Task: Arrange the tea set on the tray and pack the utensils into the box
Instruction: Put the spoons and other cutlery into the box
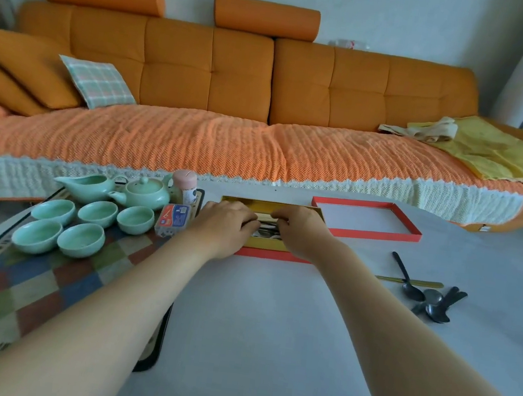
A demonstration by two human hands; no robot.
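Left hand (223,226) and right hand (302,233) curl onto silvery metal utensils (265,230) inside the gold-lined red cardboard box (285,208) (grip? cannot tell).

Left hand (224,226), right hand (300,233), over box (300,209)

box (298,208) contents hidden under hands (223,226), tray (8,291) cut off at left

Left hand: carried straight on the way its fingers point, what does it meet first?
The left hand would probably meet the right hand, just opposite over the gold-lined box; depth unclear.
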